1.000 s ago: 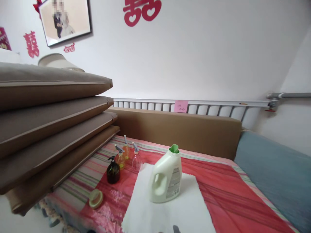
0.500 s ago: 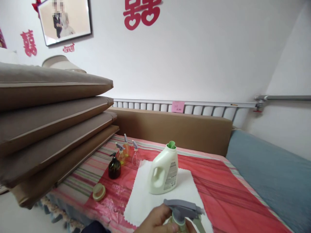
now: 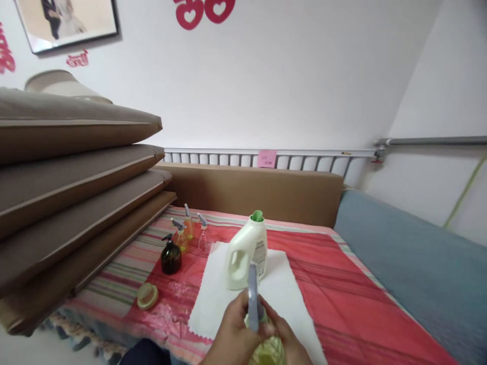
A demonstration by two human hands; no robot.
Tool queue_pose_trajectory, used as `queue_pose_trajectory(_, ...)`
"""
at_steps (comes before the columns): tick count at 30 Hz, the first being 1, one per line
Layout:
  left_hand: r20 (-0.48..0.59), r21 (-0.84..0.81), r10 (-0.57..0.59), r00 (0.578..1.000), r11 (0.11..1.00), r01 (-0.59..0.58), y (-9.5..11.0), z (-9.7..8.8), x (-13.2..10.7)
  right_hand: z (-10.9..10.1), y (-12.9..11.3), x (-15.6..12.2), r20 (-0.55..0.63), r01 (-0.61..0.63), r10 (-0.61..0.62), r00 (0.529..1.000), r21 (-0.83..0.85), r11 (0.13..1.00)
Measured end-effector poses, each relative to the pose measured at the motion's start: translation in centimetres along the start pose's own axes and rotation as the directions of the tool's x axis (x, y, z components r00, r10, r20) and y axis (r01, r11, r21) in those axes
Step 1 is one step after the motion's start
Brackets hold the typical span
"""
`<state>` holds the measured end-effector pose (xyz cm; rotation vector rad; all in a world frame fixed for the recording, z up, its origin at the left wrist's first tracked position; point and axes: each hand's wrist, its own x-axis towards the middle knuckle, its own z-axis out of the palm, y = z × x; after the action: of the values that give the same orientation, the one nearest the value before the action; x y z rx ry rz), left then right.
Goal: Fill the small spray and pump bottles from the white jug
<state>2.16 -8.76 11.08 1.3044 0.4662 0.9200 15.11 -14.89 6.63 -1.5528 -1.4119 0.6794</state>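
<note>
Both hands are closed around a spray bottle (image 3: 266, 352) with a grey trigger head (image 3: 253, 299) and yellowish-green liquid inside. My left hand (image 3: 236, 329) grips its neck and trigger head from the left. From the right, my right hand (image 3: 285, 337) wraps the neck and upper body; some of its fingers are hidden. Just beyond stands a pale green detergent jug (image 3: 238, 261) with its mouth uncapped and a green spout (image 3: 257, 216) inside. It rests upright on a white scalloped cloth (image 3: 213, 304).
Left of the cloth stand a dark pump bottle (image 3: 171, 257), several spray bottles (image 3: 204, 238) and a round pale green cap (image 3: 147, 295). Stacked cushions (image 3: 76, 197) rise at the left. A brown backrest (image 3: 251, 192) lies behind, a blue cushion (image 3: 403, 253) at right.
The spray bottle has been turned so its trigger head points away from me, and it sits further left. My right hand now shows more around it. The view has shifted slightly right and down.
</note>
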Motion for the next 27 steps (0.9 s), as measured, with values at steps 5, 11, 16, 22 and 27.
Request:
queue_pose_trajectory(5, -0.147, 0.230, 0.031, 0.989, 0.973, 0.004, 1.6, 0.4, -0.3, 0.5, -1.4, 0.6, -0.085, 0.059, -0.067, 0.994, -0.087, 0.994)
queue_pose_trajectory(11, 0.016, 0.143, 0.028, 0.999, 0.989, -0.030, 1.1, -1.3, 0.2, 1.2, -0.4, 0.7, -0.112, -0.049, 0.039, 0.993, -0.081, 0.995)
queue_pose_trajectory(16, -0.114, 0.129, 0.071, 0.991, 0.990, -0.056, 0.2, -1.0, 0.9, 1.8, 0.1, 0.7, -0.116, -0.008, -0.001, 0.993, -0.080, 0.997)
queue_pose_trajectory(22, -0.193, 0.074, 0.100, 0.976, 0.993, -0.087, 0.2, 0.3, 0.3, 2.4, -0.1, 0.8, -0.161, 0.087, -0.104, 0.981, -0.108, 0.990)
queue_pose_trajectory(27, -0.301, 0.196, 0.148, 0.942, 0.976, -0.091, 0.7, 0.6, 0.1, 2.0, -1.6, 0.8, -0.197, 0.209, -0.243, 0.950, -0.178, 0.961)
